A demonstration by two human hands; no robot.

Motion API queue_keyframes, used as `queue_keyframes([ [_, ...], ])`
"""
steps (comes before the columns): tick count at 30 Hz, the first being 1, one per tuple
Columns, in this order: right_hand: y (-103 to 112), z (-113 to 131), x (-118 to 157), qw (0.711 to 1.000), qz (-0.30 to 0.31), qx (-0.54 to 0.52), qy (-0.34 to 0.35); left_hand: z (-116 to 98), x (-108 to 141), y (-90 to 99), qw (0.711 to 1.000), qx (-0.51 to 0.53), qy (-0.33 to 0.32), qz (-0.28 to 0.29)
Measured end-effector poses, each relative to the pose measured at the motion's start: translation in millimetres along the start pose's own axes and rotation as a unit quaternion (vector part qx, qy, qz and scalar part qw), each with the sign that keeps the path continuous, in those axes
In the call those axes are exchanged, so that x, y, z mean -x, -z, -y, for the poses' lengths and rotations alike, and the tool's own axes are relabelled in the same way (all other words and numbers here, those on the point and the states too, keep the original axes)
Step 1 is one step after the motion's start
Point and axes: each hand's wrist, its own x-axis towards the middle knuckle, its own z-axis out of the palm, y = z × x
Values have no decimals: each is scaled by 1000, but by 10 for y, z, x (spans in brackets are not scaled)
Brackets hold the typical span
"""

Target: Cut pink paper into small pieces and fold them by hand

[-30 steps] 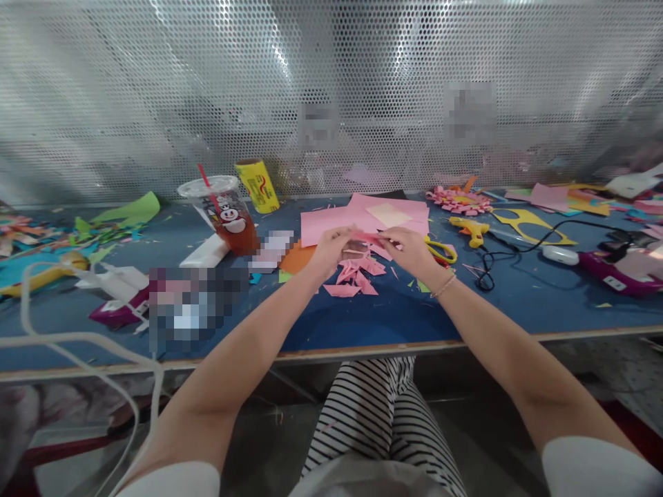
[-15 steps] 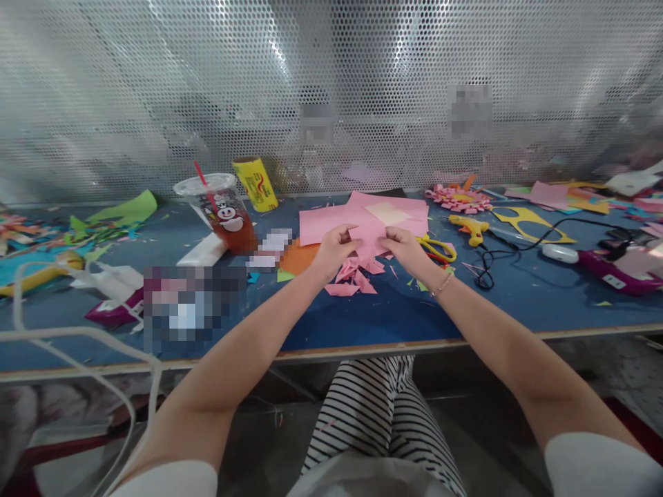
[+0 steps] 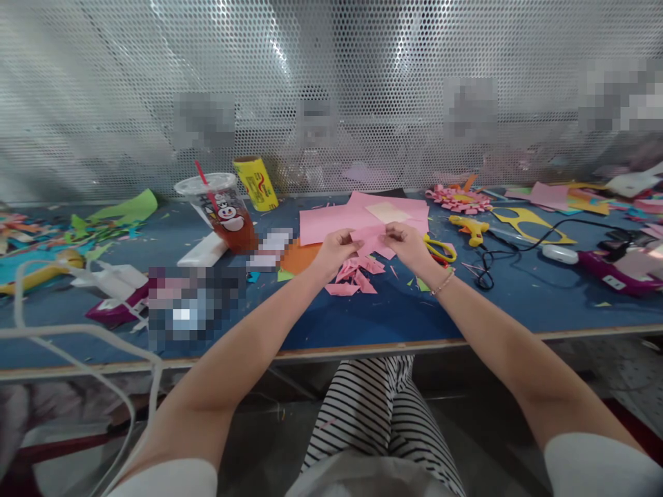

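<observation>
Between my two hands a small pink paper piece (image 3: 369, 239) is stretched. My left hand (image 3: 336, 254) pinches its left end, and my right hand (image 3: 404, 245) pinches its right end. Behind it lie larger pink sheets (image 3: 324, 222) with a cream piece (image 3: 387, 212) on top. A pile of pink scraps (image 3: 355, 277) rests on the blue table just below my hands. Beside my right hand are yellow-handled scissors (image 3: 443, 250), partly hidden by it. An orange sheet (image 3: 300, 257) lies to the left of my left hand.
A drink cup (image 3: 228, 214) with a red straw and a yellow roll (image 3: 257, 183) stand back left. Right are a yellow glue gun (image 3: 470, 229), its black cable and a pink paper flower (image 3: 459, 198). White cables (image 3: 93, 333) cross the left front.
The pink piece between my hands has changed angle and now shows as a narrower band. My fingers have shifted slightly, still pinching it.
</observation>
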Motion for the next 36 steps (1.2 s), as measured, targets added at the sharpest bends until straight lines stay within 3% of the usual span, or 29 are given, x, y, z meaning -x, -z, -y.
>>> queue_keyframes([
  [3, 22, 16, 6, 993, -52, 91, 47, 35, -27, 18, 998, -44, -33, 15],
  [7, 38, 47, 28, 980, -101, 113, 127, 47, -38, 11, 997, -31, -70, 28],
  [10, 38, 84, 42, 973, -112, 120, 165, 15, -26, -12, 999, 34, -42, 10],
  [14, 30, 119, 60, 963, -99, 136, 208, -65, 5, -32, 983, 179, 38, 25],
  [16, 25, 123, 69, 961, -82, 148, 218, -88, 12, -29, 978, 200, 59, 21],
  [19, 21, 119, 79, 956, -67, 162, 233, -73, 0, -9, 979, 188, 73, 27],
  [26, 24, 126, 101, 960, -51, 147, 234, -12, -29, 45, 971, 194, 95, 104],
  [30, 13, 161, 123, 965, -34, 128, 227, -49, -8, 44, 970, 181, 111, 115],
  [36, -4, 190, 137, 954, -47, 130, 267, -75, 33, 10, 967, 182, 120, 132],
])
